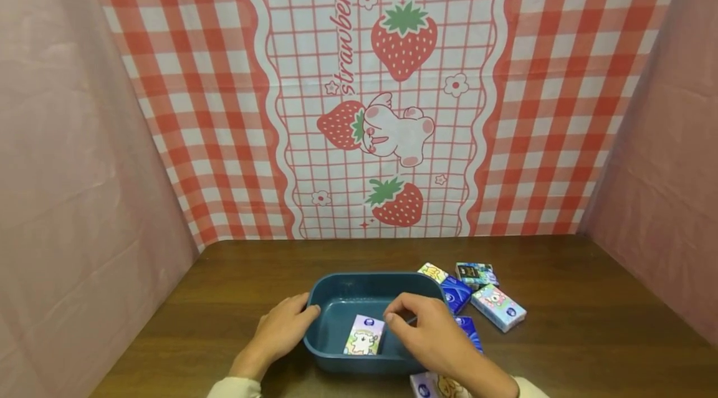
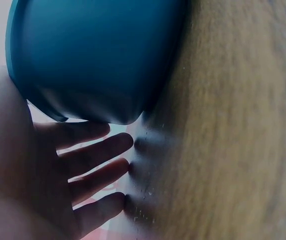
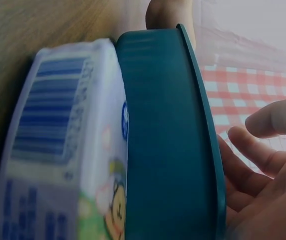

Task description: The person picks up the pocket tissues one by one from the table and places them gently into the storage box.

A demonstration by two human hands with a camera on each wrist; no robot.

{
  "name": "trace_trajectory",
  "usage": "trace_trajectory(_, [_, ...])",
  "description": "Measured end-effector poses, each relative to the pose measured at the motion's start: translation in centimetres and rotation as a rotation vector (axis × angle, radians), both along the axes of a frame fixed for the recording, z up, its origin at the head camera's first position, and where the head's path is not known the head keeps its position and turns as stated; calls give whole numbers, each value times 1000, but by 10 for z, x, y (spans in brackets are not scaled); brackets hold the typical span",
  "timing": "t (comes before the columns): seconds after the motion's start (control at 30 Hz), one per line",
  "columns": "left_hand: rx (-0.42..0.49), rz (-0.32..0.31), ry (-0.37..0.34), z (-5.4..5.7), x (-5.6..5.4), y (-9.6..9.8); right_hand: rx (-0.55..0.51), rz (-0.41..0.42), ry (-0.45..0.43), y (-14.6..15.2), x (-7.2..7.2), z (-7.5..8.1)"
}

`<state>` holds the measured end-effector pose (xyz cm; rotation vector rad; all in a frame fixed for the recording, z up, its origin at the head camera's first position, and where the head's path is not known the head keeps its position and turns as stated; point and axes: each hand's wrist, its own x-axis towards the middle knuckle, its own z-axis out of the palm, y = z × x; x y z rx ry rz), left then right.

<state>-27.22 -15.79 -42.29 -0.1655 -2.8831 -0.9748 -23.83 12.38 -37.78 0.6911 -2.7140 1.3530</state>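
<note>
A dark teal plastic basin [image 1: 336, 360] stands on the table with one purple-and-white tissue pack [image 1: 364, 336] lying inside it. My left hand [image 1: 285, 326] holds the basin's left end, thumb over the rim and fingers outside. In the left wrist view those fingers [image 2: 100, 150] are spread below the basin's wall, tips close to the tabletop. Over the basin's right part hovers my right hand [image 1: 429, 329], fingers loosely bent and nothing between thumb and forefinger. Its fingertips are right beside the tissue pack. In the right wrist view, a gap shows between thumb and fingers.
Right of the basin lie several tissue packs: a blue one [image 1: 457, 295], a dark floral one [image 1: 477, 274], a pastel one [image 1: 499, 307] and another blue one [image 1: 470, 332]. A purple pack [image 3: 58, 115] sits against the basin's near side. A checked strawberry cloth [image 1: 381, 136] hangs behind the table.
</note>
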Motion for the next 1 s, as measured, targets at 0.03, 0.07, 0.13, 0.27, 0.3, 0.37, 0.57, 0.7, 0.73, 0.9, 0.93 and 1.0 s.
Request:
trace_trajectory(0.03, [-2, 2, 1, 0, 0, 0, 6, -1, 6, 1, 0, 0])
trace_trajectory(0.07, [-6, 4, 2, -1, 0, -1, 12, -4, 15, 2, 0, 1])
trace_trajectory(0.13, [-12, 3, 10, -1, -1, -1, 27, -17, 34, 5, 1, 1])
trace_trajectory(0.27, [-16, 6, 14, 0, -1, -1, 64, -48, 119, 8, 3, 3])
trace_trajectory(0.3, [-13, 6, 11, 0, -1, -1, 75, -56, 144, 8, 3, 3])
trace_trajectory(0.37, [-10, 7, 4, 1, -1, -1, 93, -71, 185, 10, 3, 4])
trace_trajectory(0.57, [-8, 6, 3, 2, -2, 1, 108, -84, 249, 16, 3, 5])
trace_trajectory(0.7, [-14, 2, 14, 2, -2, 2, 143, -83, 291, 19, 4, 3])
trace_trajectory(0.73, [-16, 2, 14, 2, -2, 2, 155, -85, 299, 20, 4, 2])
trace_trajectory(0.9, [-12, 9, -6, 1, -1, 0, 207, -109, 304, 22, 5, 2])
trace_trajectory(0.93, [-10, 10, -10, 0, -1, 0, 213, -116, 298, 22, 4, 3])
trace_trajectory(1.0, [-4, 12, -14, 0, -1, -1, 230, -127, 286, 23, 4, 4])
